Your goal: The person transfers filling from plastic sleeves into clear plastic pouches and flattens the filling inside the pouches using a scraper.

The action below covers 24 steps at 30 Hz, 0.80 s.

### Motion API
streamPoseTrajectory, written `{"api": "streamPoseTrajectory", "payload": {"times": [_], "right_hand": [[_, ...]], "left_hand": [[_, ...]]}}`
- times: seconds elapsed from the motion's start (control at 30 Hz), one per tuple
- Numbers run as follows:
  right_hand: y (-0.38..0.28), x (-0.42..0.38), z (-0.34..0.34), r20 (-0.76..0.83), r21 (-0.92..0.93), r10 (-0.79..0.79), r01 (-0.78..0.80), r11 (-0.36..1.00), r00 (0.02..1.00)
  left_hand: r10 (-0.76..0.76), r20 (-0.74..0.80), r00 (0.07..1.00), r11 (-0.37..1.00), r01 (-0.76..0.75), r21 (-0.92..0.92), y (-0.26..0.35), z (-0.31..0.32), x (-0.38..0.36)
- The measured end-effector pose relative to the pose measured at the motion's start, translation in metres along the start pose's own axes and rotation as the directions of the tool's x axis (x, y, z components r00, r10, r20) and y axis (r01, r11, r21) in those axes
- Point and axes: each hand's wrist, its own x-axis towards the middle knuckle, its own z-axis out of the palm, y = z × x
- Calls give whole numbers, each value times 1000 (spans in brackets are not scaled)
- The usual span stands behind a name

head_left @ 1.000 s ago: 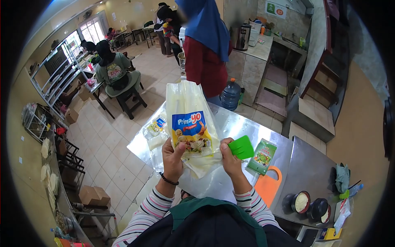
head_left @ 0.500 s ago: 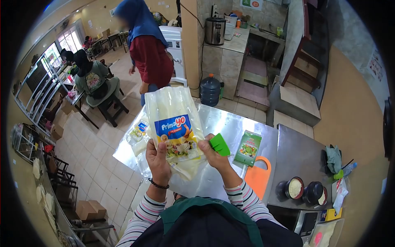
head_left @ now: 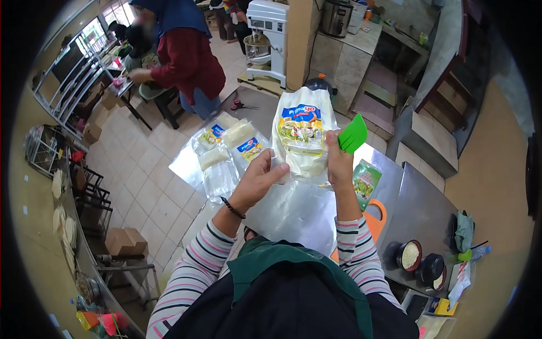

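Observation:
I hold a clear plastic pouch of white sauce (head_left: 302, 135) with a blue, yellow and orange label up over a steel table (head_left: 293, 212). My left hand (head_left: 261, 176) grips its lower left edge. My right hand (head_left: 339, 161) grips its right edge and also holds a small green plastic scraper (head_left: 353, 134) that sticks up past the pouch. Both sleeves are striped, and a green apron covers my chest.
Flattened pouches of the same kind (head_left: 226, 148) lie on the table's left part, scissors (head_left: 240, 105) beyond them. A green packet (head_left: 366, 181), an orange cutting board (head_left: 377, 217) and two dark bowls (head_left: 420, 263) sit right. A person in red (head_left: 186, 59) stands beyond; a stand mixer (head_left: 266, 35) behind.
My view has tipped and shifted. The pouch is raised further from me, above the table's far side. The person in red has moved left toward another table.

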Motion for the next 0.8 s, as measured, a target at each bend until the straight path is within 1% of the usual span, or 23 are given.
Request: {"api": "streamPoseTrajectory", "payload": {"times": [0.03,0.1,0.13,0.2,0.23,0.27,0.3,0.33,0.4,0.43,0.5,0.53,0.57,0.6,0.63,0.7,0.73,0.77,0.8], "right_hand": [[0,-1,-1,3,-1,3,-3,1000,1000],[-3,-2,-3,-26,-303,99,-102,947,995],[-2,-1,-4,-27,-308,99,-102,946,995],[2,1,-8,-5,-299,20,-21,954,1000],[3,1,-8,-6,-303,23,-24,953,1000],[4,1,-7,-32,-209,70,-76,975,997],[5,2,-6,-54,-111,119,-125,986,991],[6,3,-6,-54,-108,117,-122,987,992],[11,4,-9,-59,-185,238,-244,952,970],[13,2,-10,-52,-184,236,-241,953,970],[15,-13,-16,76,-102,139,-131,986,987],[11,-21,-23,80,-102,141,-133,986,987],[4,-30,-32,252,45,223,-241,969,942],[0,-37,-38,426,168,267,-366,915,864],[0,-42,-40,431,169,266,-366,915,862],[-3,-49,-40,421,198,183,-287,937,888],[-6,-51,-39,419,201,183,-287,937,890],[-12,-54,-37,317,113,299,-349,930,900],[-17,-55,-33,209,33,401,-416,909,892]], "left_hand": [[-1,-4,1000,1000,1,-2,-4,-1,-1],[74,9,997,997,-74,-30,-7,-2,0],[74,11,997,997,-73,-35,-8,-3,0],[79,-18,997,997,-79,11,-8,-7,-3],[62,-13,998,998,-62,31,-5,-12,-3],[61,-12,998,998,-61,29,-4,-10,-4],[84,-71,994,996,-87,-35,0,-9,-5],[105,-131,986,989,-117,-93,3,-8,-5],[136,-156,978,985,-151,-86,4,-5,-4],[140,-183,973,983,-159,-90,9,-3,-5],[143,-214,966,982,-166,-93,10,-6,-3],[79,-248,965,989,-107,-104,5,-10,1],[16,-281,960,992,-51,-117,1,-13,3],[17,-286,958,992,-53,-117,-2,-13,4],[1,-295,955,993,-35,-111,-4,-11,4],[-13,-304,953,995,-19,-100,-4,-9,5],[-17,-240,971,993,-11,-115,-2,-7,5],[-22,-176,984,991,-1,-131,-2,-5,4],[-21,-180,983,992,-2,-127,-3,-1,4]]}}
